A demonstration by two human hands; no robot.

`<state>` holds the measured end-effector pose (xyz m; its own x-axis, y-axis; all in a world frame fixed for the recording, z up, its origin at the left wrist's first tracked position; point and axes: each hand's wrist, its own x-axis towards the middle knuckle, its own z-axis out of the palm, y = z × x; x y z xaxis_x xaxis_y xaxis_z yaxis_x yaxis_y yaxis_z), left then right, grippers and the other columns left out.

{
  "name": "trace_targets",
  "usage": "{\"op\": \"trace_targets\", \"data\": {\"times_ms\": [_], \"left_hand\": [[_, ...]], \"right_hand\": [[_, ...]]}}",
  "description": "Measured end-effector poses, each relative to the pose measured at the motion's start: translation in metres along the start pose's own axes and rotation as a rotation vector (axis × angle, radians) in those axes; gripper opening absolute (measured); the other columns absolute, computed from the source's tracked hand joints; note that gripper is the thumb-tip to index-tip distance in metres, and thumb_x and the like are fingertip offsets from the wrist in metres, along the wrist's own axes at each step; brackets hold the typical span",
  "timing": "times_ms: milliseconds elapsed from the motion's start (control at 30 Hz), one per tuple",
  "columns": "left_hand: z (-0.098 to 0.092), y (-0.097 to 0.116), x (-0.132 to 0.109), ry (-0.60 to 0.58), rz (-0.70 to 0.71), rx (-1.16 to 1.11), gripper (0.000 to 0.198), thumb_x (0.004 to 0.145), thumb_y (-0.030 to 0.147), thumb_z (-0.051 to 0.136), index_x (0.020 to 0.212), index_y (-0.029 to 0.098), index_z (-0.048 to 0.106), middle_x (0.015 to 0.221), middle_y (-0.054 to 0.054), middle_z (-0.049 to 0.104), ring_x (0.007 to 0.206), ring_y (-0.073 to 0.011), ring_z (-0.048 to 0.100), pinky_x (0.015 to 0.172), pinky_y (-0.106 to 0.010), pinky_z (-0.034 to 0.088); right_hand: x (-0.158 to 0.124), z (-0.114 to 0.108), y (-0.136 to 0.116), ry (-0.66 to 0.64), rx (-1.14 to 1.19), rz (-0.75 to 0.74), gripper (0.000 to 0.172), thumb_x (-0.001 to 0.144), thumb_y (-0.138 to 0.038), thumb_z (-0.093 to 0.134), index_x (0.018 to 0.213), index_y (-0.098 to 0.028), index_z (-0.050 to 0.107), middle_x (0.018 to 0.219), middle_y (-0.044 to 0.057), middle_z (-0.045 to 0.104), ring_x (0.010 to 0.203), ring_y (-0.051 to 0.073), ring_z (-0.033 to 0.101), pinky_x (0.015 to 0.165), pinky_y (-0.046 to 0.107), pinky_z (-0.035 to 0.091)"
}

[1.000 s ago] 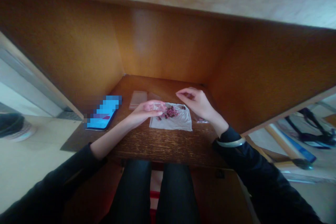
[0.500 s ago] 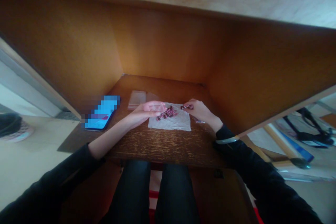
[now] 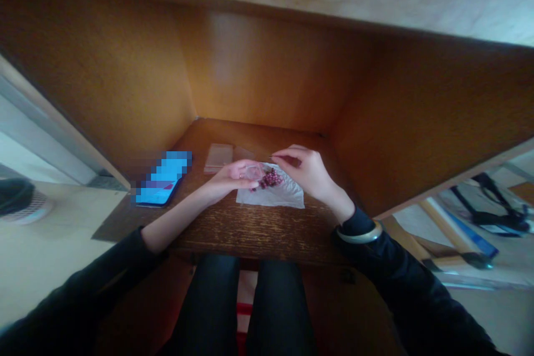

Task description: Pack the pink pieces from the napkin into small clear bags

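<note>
The left hand [image 3: 231, 176] curls around a small clear bag [image 3: 252, 171]. The right hand [image 3: 301, 168] pinches its fingers shut just above a pile of dark pink beads [image 3: 270, 179]. The beads sit between the hands on a white tissue [image 3: 287, 196] on the wooden tabletop [image 3: 250, 228].

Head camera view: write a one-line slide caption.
Left hand cradles a clear bag beside red beads on white tissue, right hand pinching above them.

I see a loose heap of dark pink beads [image 3: 270, 179] on a crumpled white tissue [image 3: 285, 196], just beside a small clear plastic bag [image 3: 252, 171].
</note>
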<state>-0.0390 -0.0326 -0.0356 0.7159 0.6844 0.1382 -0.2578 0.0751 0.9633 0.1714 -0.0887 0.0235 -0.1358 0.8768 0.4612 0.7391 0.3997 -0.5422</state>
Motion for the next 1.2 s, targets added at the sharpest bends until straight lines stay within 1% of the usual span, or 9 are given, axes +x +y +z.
{"op": "trace_targets", "data": {"times_ms": [133, 267, 400, 533, 633, 700, 833, 1000, 1200], "left_hand": [[0.0, -0.001, 0.0, 0.025, 0.047, -0.003, 0.045, 0.065, 0.025, 0.083, 0.105, 0.018, 0.064, 0.098, -0.005, 0.071, 0.088, -0.0157, 0.066, 0.078, -0.028, 0.052], [0.001, 0.0, -0.001, 0.035, 0.054, 0.011, 0.043, 0.066, 0.026, 0.082, 0.104, 0.017, 0.063, 0.09, -0.004, 0.07, 0.076, -0.0138, 0.066, 0.07, -0.027, 0.051], [0.002, 0.0, -0.001, 0.048, 0.07, 0.052, 0.047, 0.058, 0.019, 0.086, 0.1, 0.018, 0.064, 0.098, -0.004, 0.07, 0.088, -0.0143, 0.065, 0.08, -0.028, 0.049], [0.002, 0.002, -0.001, 0.104, 0.101, 0.105, 0.041, 0.06, 0.018, 0.085, 0.096, 0.018, 0.065, 0.094, -0.003, 0.069, 0.088, -0.0138, 0.064, 0.081, -0.027, 0.048], [0.003, 0.004, -0.002, 0.176, 0.105, 0.13, 0.038, 0.062, 0.018, 0.084, 0.094, 0.017, 0.065, 0.091, -0.003, 0.069, 0.084, -0.0136, 0.064, 0.079, -0.026, 0.049], [0.003, 0.003, -0.003, 0.224, 0.075, 0.158, 0.033, 0.064, 0.021, 0.083, 0.092, 0.017, 0.066, 0.089, -0.002, 0.07, 0.079, -0.0134, 0.065, 0.073, -0.026, 0.05], [0.002, 0.0, -0.001, 0.321, 0.026, 0.117, 0.021, 0.074, 0.032, 0.076, 0.086, 0.017, 0.066, 0.083, -0.002, 0.071, 0.069, -0.0137, 0.065, 0.063, -0.026, 0.051], [0.002, 0.0, 0.002, 0.412, -0.025, 0.02, 0.024, 0.073, 0.034, 0.076, 0.08, 0.014, 0.065, 0.078, -0.003, 0.072, 0.073, -0.0144, 0.069, 0.072, -0.028, 0.053], [0.003, 0.003, 0.0, 0.385, -0.047, 0.037, 0.026, 0.074, 0.037, 0.075, 0.08, 0.014, 0.066, 0.079, -0.004, 0.073, 0.069, -0.0133, 0.068, 0.066, -0.026, 0.053]], "right_hand": [[0.001, 0.008, -0.024, -0.116, 0.069, -0.06, 0.025, 0.09, -0.037, 0.057, 0.097, -0.021, 0.075, 0.09, 0.004, 0.07, 0.076, 0.016, 0.062, 0.07, 0.029, 0.045], [-0.002, 0.012, -0.024, -0.294, 0.2, -0.11, 0.026, 0.091, -0.039, 0.056, 0.099, -0.021, 0.074, 0.09, 0.003, 0.071, 0.076, 0.014, 0.061, 0.07, 0.028, 0.045], [-0.006, 0.011, -0.02, -0.409, 0.355, -0.128, 0.022, 0.091, -0.033, 0.057, 0.092, -0.018, 0.072, 0.09, 0.003, 0.07, 0.076, 0.013, 0.061, 0.067, 0.025, 0.044], [-0.009, 0.016, -0.02, -0.394, 0.409, -0.109, 0.019, 0.09, -0.032, 0.056, 0.092, -0.017, 0.068, 0.091, 0.003, 0.069, 0.079, 0.013, 0.06, 0.069, 0.025, 0.045], [-0.01, 0.025, -0.019, -0.334, 0.398, -0.068, 0.018, 0.082, -0.035, 0.065, 0.084, -0.017, 0.064, 0.08, 0.0, 0.064, 0.068, 0.012, 0.055, 0.063, 0.025, 0.043], [-0.01, 0.033, -0.015, -0.279, 0.392, -0.054, 0.018, 0.08, -0.034, 0.068, 0.079, -0.017, 0.062, 0.074, -0.001, 0.062, 0.064, 0.011, 0.053, 0.061, 0.025, 0.042], [-0.008, 0.045, 0.0, -0.191, 0.548, 0.037, 0.016, 0.083, -0.033, 0.065, 0.084, -0.017, 0.062, 0.081, 0.002, 0.066, 0.069, 0.012, 0.059, 0.064, 0.026, 0.047], [-0.003, 0.05, 0.017, -0.073, 0.757, 0.248, 0.029, 0.078, -0.038, 0.07, 0.097, -0.019, 0.06, 0.072, -0.002, 0.065, 0.046, 0.008, 0.053, 0.045, 0.022, 0.042], [-0.002, 0.056, 0.023, -0.156, 0.805, 0.4, 0.026, 0.078, -0.044, 0.068, 0.078, -0.018, 0.063, 0.053, -0.005, 0.057, 0.042, 0.008, 0.052, 0.043, 0.021, 0.039]]}}
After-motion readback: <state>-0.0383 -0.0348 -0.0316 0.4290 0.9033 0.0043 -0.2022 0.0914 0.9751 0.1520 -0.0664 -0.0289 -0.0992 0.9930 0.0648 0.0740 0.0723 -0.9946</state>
